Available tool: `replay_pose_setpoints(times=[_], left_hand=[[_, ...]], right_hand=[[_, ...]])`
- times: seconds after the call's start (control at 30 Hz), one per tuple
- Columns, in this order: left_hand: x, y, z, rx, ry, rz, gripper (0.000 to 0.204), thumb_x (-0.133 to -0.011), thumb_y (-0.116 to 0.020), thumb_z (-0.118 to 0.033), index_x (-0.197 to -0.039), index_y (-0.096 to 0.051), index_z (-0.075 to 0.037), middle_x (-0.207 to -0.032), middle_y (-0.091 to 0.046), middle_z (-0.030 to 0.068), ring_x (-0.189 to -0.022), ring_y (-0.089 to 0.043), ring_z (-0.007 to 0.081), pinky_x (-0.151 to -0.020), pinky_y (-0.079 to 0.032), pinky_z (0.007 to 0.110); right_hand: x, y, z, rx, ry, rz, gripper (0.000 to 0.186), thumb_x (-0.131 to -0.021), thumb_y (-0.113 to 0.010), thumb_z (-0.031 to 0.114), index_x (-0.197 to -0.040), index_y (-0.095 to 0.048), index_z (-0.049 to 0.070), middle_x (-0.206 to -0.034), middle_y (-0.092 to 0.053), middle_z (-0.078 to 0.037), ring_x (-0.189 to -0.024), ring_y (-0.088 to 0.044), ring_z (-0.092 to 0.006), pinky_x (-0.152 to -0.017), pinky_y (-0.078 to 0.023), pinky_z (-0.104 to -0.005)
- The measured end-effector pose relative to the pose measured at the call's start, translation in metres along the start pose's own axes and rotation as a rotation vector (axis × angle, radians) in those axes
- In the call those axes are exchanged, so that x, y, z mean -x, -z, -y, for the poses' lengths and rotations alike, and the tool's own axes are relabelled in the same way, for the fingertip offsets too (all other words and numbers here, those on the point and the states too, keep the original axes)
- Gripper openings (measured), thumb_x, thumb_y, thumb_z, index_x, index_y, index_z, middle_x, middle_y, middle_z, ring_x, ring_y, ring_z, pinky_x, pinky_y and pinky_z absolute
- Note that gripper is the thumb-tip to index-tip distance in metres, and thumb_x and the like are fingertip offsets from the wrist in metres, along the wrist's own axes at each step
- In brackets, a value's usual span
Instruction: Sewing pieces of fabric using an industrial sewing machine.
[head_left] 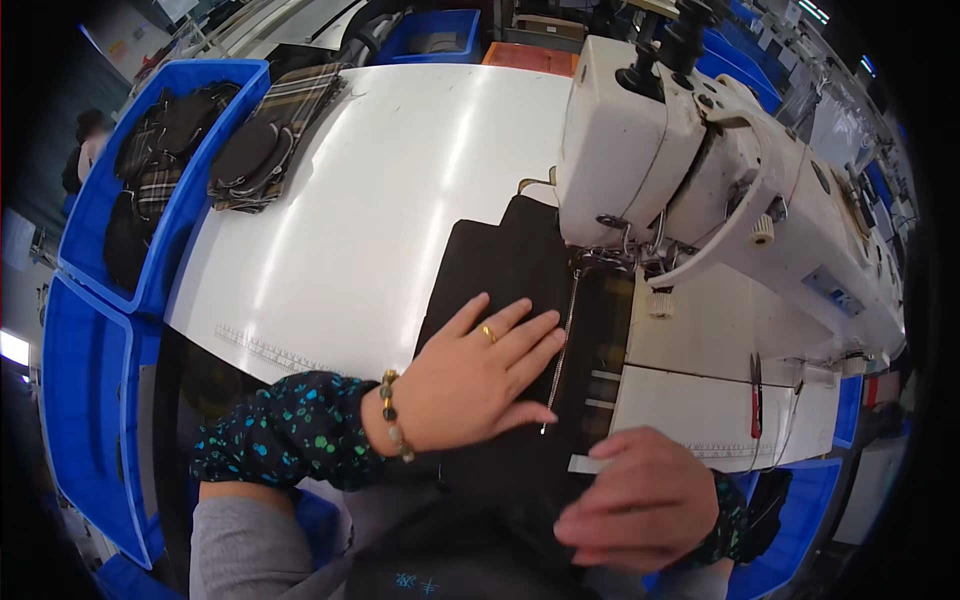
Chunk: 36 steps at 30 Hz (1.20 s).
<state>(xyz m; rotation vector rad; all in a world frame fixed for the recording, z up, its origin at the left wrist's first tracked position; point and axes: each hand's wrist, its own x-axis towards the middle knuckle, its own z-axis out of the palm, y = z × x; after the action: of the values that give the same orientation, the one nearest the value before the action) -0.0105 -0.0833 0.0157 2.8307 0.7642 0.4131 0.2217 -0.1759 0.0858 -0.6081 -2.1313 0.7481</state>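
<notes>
A bare left hand (475,380) lies flat, fingers spread, pressing on a black fabric piece (500,265) without pinching it, while the right hand (640,495), blurred and loosely curled, hovers at the near right beside a pale strip (585,464); whether it has hold of anything cannot be told. The cloth, spread on a white table (380,170) with its far right edge at the sewing machine (640,150), looks light and limp, likely to slide or ruck unless held by a flat palm, with its outer edges the natural place to pinch. A metal zipper (560,370) along its right side should be stiffer. The machine's head overhangs the far right, blocking access there from above. Red-handled snips (757,410) lie farther right, clear of both hands. At far left, a stack of plaid and dark pieces (265,145) sits beside a filled blue bin (182,230), with another blue bin (90,400) nearer.
</notes>
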Motion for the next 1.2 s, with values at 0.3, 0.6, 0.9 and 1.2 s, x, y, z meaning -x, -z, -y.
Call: replay_pose_setpoints(times=[0.3,0.6,0.9,1.2], left_hand=[[0.055,-0.018,-0.067,-0.064,-0.003,-0.061,0.074,-0.076,-0.076,-0.024,-0.145,-0.056,-0.008,-0.152,-0.055,0.0072,-0.139,-0.054,0.0258,-0.113,-0.042,0.046],[0.053,-0.015,-0.056,0.545,0.208,-0.241,0.039,-0.091,-0.063,-0.004,-0.129,-0.068,-0.006,-0.132,-0.071,0.0091,-0.130,-0.062,0.0309,-0.107,-0.046,0.046],[0.052,-0.011,-0.047,0.790,0.254,-0.333,0.030,-0.101,-0.058,-0.012,-0.128,-0.069,-0.003,-0.124,-0.073,0.0137,-0.119,-0.067,0.0319,-0.102,-0.050,0.041],[0.054,-0.005,-0.042,1.043,0.382,-0.265,0.033,-0.107,-0.051,-0.017,-0.131,-0.068,-0.002,-0.123,-0.072,0.0161,-0.113,-0.068,0.0312,-0.101,-0.050,0.037]], right_hand=[[0.007,-0.039,0.045,-0.641,0.196,-0.202,0.006,-0.095,-0.070,0.012,-0.097,-0.075,0.009,-0.095,-0.073,-0.007,-0.078,-0.062,-0.0200,-0.090,-0.048,-0.0474],[0.014,-0.049,0.059,-0.650,0.240,-0.267,0.010,-0.095,-0.070,0.018,-0.095,-0.073,0.008,-0.097,-0.074,-0.011,-0.076,-0.063,-0.0224,-0.087,-0.049,-0.0493],[0.031,-0.057,0.008,0.658,-0.148,-0.152,0.037,-0.073,-0.089,0.024,-0.102,-0.073,0.008,-0.089,-0.065,-0.001,-0.071,-0.062,-0.0196,-0.065,-0.050,-0.0339],[0.049,-0.066,-0.034,0.809,-0.073,0.036,0.032,-0.076,-0.083,0.013,-0.105,-0.073,0.005,-0.072,-0.049,0.000,-0.061,-0.051,-0.0186,-0.055,-0.038,-0.0343]])
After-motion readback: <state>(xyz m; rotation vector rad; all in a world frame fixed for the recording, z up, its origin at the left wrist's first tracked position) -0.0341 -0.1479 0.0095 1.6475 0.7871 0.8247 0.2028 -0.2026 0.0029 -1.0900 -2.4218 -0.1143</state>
